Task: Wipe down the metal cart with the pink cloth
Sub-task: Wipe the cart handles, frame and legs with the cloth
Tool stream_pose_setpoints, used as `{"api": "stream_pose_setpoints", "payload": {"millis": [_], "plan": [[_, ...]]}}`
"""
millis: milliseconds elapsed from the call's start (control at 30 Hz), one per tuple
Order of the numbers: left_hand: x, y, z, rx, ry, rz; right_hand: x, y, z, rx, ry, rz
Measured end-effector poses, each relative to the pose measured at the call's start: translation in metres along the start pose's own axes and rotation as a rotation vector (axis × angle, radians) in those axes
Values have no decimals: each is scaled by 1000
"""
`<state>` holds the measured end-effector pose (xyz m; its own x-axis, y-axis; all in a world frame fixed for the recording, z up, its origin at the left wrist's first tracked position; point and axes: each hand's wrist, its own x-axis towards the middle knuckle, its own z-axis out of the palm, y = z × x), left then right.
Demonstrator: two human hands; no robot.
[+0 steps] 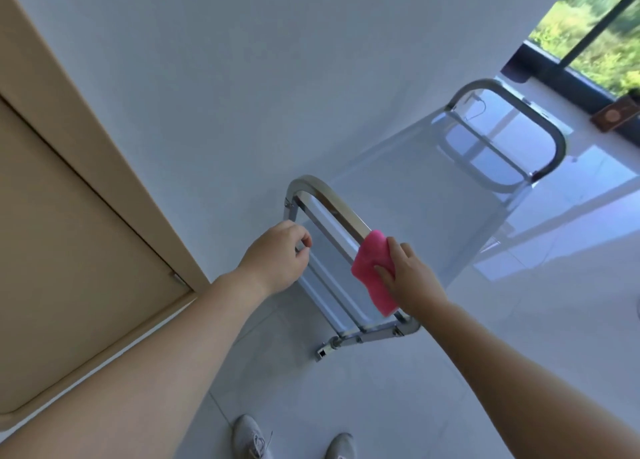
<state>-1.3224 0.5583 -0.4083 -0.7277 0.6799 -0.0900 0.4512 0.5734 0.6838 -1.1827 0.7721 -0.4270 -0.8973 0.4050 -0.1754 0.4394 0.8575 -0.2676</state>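
The metal cart (422, 195) stands against the white wall, with a shiny top shelf and a curved handle rail at each end. My right hand (408, 275) presses the pink cloth (372, 271) onto the near handle rail (332, 199), about halfway along it. My left hand (277, 254) is curled around the left upright of that same near frame, fingers closed on the bar. The cloth drapes over the rail and hangs down on my side.
A beige door (69, 216) and its frame fill the left. A dark-framed window (595, 39) is at the far right, with a small brown object (614, 114) on the floor by it. My two grey shoes (252, 438) stand on the glossy white tile floor.
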Motion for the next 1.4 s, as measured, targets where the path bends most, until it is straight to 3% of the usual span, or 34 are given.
{"api": "stream_pose_setpoints", "payload": {"millis": [400, 600, 1033, 1233, 1400], "plan": [[-52, 37, 54, 21, 4, -16, -58, 47, 24, 150, 116, 60], [-67, 22, 82, 33, 0, -37, -63, 58, 43, 211, 264, 22], [-34, -102, 210, 63, -118, 172, -70, 78, 159, 287, 889, 149], [-3, -171, 306, 26, -14, 330, -49, 93, 220, 287, 1192, 110], [17, -206, 362, 15, 79, 461, -31, 100, 260, 217, 1314, 105]]}}
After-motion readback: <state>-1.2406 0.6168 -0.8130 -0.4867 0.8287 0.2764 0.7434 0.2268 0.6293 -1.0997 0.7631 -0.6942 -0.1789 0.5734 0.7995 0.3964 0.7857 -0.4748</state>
